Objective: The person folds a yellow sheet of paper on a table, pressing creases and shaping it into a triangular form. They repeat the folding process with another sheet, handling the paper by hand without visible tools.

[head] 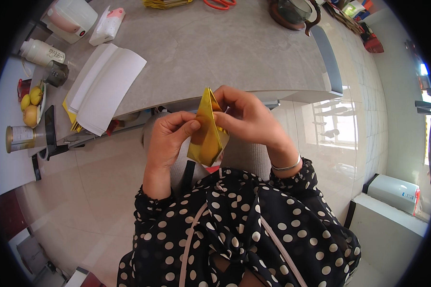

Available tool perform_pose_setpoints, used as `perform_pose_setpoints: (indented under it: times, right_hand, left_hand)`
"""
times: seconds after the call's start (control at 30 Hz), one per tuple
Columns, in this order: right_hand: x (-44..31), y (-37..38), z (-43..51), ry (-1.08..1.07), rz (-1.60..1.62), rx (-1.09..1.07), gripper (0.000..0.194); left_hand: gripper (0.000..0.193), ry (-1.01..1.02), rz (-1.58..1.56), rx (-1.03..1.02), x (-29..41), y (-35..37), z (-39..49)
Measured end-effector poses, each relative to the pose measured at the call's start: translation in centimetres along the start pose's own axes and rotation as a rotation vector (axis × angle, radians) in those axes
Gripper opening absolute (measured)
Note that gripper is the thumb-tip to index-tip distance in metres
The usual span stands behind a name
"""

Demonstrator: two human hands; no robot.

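Note:
A folded sheet of shiny gold foil paper (205,140) is held above my lap, just off the table's near edge. It comes to a point at the top and widens below. My left hand (170,138) pinches its left side between thumb and fingers. On the other side my right hand (249,116) grips the upper right edge, with the thumb along the fold; some fingertips are hidden behind the paper. Grey ribbed trousers (246,161) show beneath the paper.
White sheets (109,82) with yellow ones beneath overhang the grey table (215,53) at left. Behind them are a tissue pack (107,27), a bottle (43,52) and a dark cup (55,73). Red scissors handles (219,3), gold paper (167,3) and a glass teapot (294,12) sit farther back.

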State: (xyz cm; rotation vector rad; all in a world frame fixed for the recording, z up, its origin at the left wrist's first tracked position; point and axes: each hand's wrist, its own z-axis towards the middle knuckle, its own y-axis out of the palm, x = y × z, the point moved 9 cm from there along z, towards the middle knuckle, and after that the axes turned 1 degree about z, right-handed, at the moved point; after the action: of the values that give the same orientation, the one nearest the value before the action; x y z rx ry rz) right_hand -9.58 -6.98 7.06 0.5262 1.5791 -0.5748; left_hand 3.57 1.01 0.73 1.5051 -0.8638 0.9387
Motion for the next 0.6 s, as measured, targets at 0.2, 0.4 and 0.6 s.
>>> perform_pose_setpoints:
  times: [0.2,0.4,0.6]
  right_hand:
    - [0.4,-0.8,0.2,0.019,0.278,0.061,0.024]
    - [0.6,-1.0,0.5,0.003,0.253,0.093,0.021]
    - [0.1,-1.3,0.3,-0.047,0.139,0.177,0.017]
  left_hand:
    - [0.015,0.031,-0.009,-0.019,-0.1,0.1,0.1]
    - [0.015,0.042,0.014,-0.018,0.0,0.1,0.1]
    - [0.015,0.058,0.075,-0.012,0.3,0.4,0.1]
